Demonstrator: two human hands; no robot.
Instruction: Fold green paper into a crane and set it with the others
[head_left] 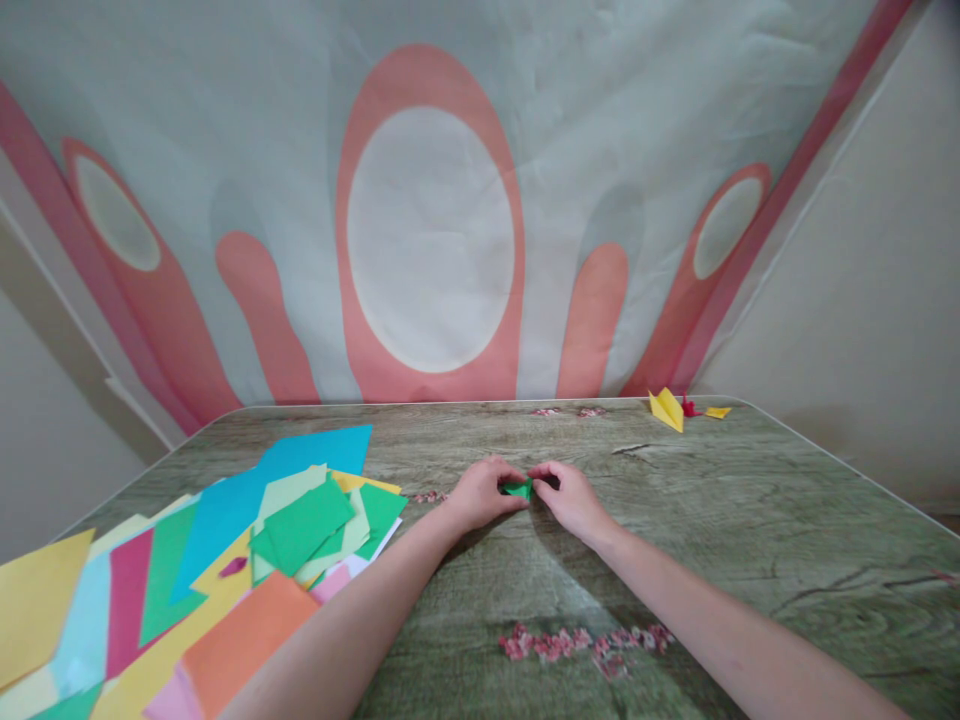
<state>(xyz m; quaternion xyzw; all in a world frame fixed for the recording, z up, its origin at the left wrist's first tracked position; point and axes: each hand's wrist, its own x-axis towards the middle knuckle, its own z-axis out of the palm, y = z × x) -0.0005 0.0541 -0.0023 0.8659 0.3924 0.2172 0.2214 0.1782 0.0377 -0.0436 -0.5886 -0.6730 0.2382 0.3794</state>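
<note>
A small folded piece of green paper (517,489) lies between my hands near the middle of the table. My left hand (484,492) is closed on its left side, with the thumb at the near edge and the fingers at the far edge. At its right end, my right hand (566,495) pinches the paper between thumb and fingertips. Much of the green paper is hidden by my fingers, so its exact folded shape cannot be made out.
Loose coloured paper sheets spread over the table's left side, among them a blue sheet (319,448), green squares (304,525) and an orange sheet (247,640). Folded yellow paper (666,409) and a small red folded piece (690,407) sit at the back right, before a printed cloth (431,240).
</note>
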